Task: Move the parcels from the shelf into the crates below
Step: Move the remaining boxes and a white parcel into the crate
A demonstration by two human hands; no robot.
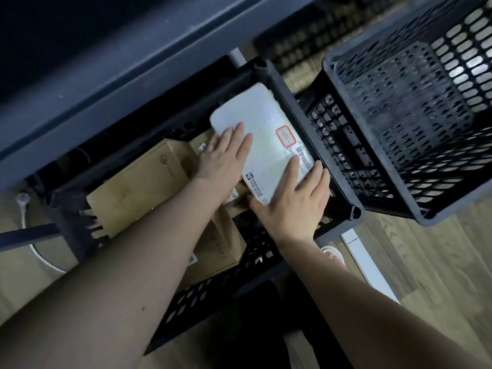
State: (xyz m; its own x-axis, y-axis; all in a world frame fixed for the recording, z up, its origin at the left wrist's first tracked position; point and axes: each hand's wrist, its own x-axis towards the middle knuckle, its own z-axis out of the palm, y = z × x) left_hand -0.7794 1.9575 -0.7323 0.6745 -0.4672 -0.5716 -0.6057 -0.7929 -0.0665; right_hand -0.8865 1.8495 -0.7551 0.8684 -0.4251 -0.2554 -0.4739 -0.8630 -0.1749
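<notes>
both flat hands, left hand (pixel 225 153) and right hand (pixel 294 199), on white parcel (pixel 262 129) in black crate (pixel 343 209) over cardboard boxes (pixel 138 182)

crates (pixel 343 203): 2 | white parcel (pixel 255 121): 1 | cardboard boxes (pixel 138 182): at least 2
</notes>
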